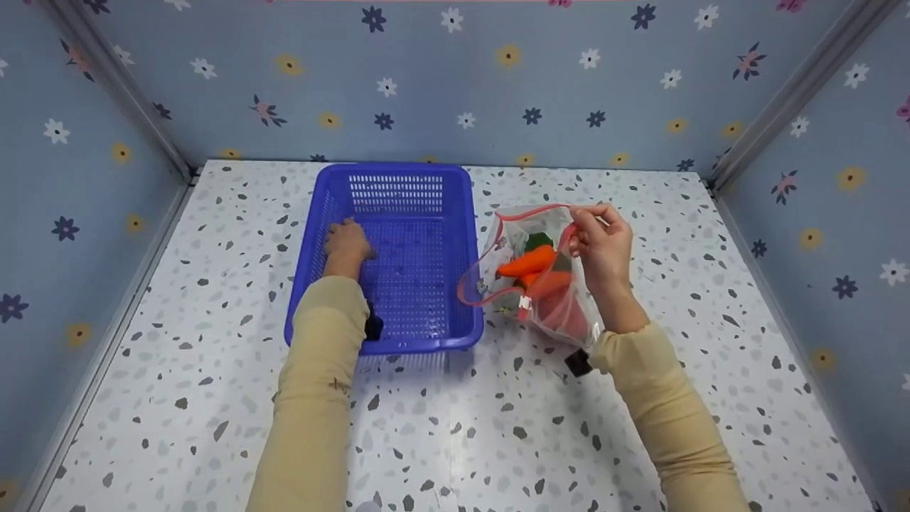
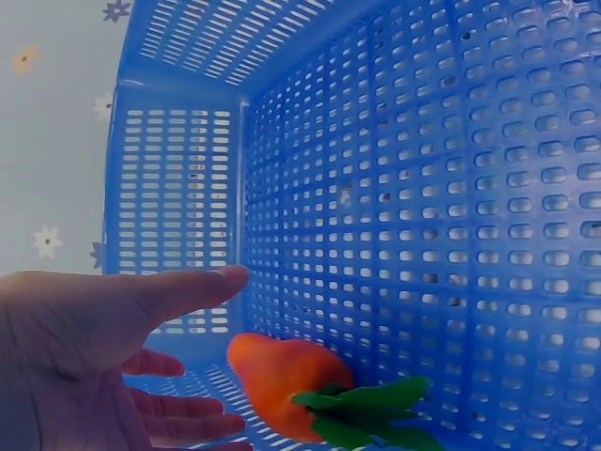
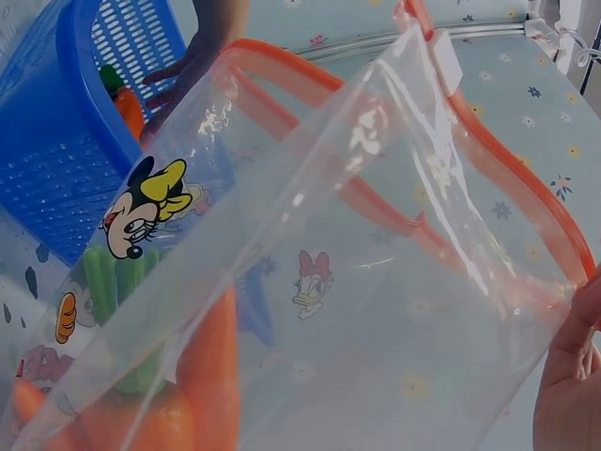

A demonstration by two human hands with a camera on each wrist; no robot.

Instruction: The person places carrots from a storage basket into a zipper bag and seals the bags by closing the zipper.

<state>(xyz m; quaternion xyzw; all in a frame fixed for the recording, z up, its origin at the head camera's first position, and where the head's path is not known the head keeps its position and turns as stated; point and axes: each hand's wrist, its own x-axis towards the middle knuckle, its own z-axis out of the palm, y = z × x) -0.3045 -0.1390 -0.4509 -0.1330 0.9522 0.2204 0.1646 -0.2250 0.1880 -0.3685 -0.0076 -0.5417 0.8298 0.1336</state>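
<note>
My left hand is inside the blue plastic basket, by its left side. In the left wrist view its thumb and fingers are extended and apart, beside an orange carrot with green leaves on the basket floor. The hand and arm hide that carrot in the head view. To the right of the basket, my right hand pinches the red-edged mouth of a clear zip bag. The bag's mouth gapes; inside lie several orange carrots with green tops. Cartoon figures are printed on the bag.
The white speckled table carries the basket and bag side by side. Blue flowered panels stand behind and along both sides. A white slider sits on the bag's red edge, close to the basket's right rim.
</note>
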